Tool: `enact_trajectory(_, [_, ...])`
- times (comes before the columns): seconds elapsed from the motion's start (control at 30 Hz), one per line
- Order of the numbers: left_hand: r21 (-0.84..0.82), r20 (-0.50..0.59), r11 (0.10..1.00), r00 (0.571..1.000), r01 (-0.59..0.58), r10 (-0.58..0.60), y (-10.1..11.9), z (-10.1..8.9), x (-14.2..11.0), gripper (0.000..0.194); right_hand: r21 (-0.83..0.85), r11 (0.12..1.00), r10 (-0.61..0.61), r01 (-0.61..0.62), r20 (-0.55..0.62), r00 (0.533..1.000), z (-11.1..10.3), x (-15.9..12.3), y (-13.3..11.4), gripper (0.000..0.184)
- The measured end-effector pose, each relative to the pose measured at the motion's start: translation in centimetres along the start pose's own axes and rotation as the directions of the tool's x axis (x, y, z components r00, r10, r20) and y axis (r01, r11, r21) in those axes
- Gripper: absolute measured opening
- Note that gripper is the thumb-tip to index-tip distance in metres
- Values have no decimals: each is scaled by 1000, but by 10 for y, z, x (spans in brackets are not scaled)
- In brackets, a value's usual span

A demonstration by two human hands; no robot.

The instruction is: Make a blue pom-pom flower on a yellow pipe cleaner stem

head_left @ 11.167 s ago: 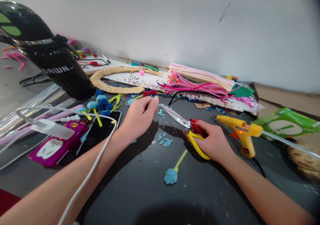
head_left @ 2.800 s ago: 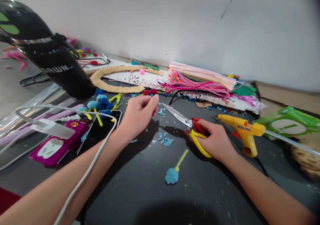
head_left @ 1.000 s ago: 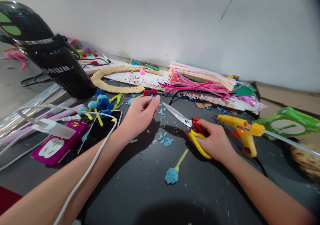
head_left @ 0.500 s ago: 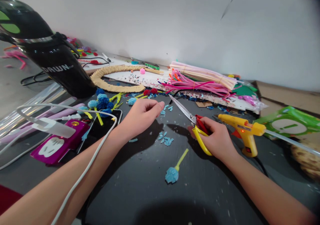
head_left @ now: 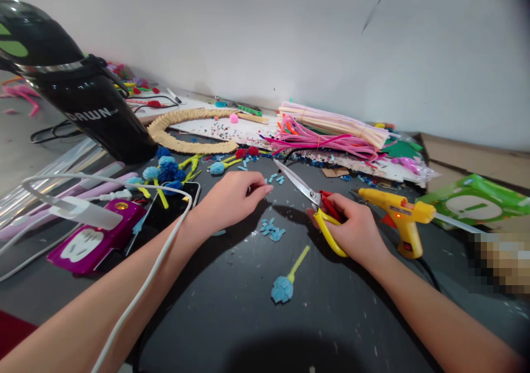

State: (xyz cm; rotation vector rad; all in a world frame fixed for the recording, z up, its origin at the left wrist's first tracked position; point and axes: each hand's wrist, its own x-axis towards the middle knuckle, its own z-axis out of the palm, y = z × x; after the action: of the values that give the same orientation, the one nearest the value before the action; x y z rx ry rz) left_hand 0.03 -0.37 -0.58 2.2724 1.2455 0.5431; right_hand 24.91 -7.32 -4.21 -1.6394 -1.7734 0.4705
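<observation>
My right hand (head_left: 356, 232) grips scissors (head_left: 308, 190) by their yellow and red handles; the closed blades point up and left. My left hand (head_left: 229, 199) rests on the black table (head_left: 232, 329) with its fingertips pinched together just left of the blade tips, among small blue scraps (head_left: 276, 178). Nothing shows between those fingers. More blue scraps (head_left: 271, 230) lie between my hands. A blue pom-pom flower on a yellow-green stem (head_left: 285, 285) lies nearer to me.
A yellow glue gun (head_left: 399, 218) stands right of my right hand. A black tumbler (head_left: 83, 102), a phone (head_left: 165, 215), a purple case (head_left: 91, 243) and a white cable (head_left: 136, 301) crowd the left. Behind lie a woven ring (head_left: 186, 138), pink pipe cleaners (head_left: 327, 138) and blue pom-pom flowers (head_left: 165, 171).
My left hand dropped from a raised pinch to the table and closed its fingertips among the blue scraps. The scissors swung slightly, blades now further up and left.
</observation>
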Motion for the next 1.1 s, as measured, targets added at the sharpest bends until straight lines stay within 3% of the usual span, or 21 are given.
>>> enact_trajectory(0.1, [101,-94,994,995,-31,41,-5,3,2,21,24,999,22,-22,0,1000,0,0,0,21])
enact_trajectory(0.27, [216,-56,976,998,-22,35,-15,13,3,24,40,998,54,-54,9,999,0,1,-2,22])
enact_trajectory(0.73, [259,-87,965,994,-38,63,-25,21,12,18,26,999,34,-35,24,999,0,2,-3,23])
enact_trajectory(0.87, [204,-129,977,988,-62,90,-24,18,13,16,12,1000,17,-18,23,1000,0,1,-2,23])
enact_trajectory(1.1, [-118,-193,992,980,35,-58,-15,15,12,13,11,1000,19,-19,32,999,-1,1,-1,21])
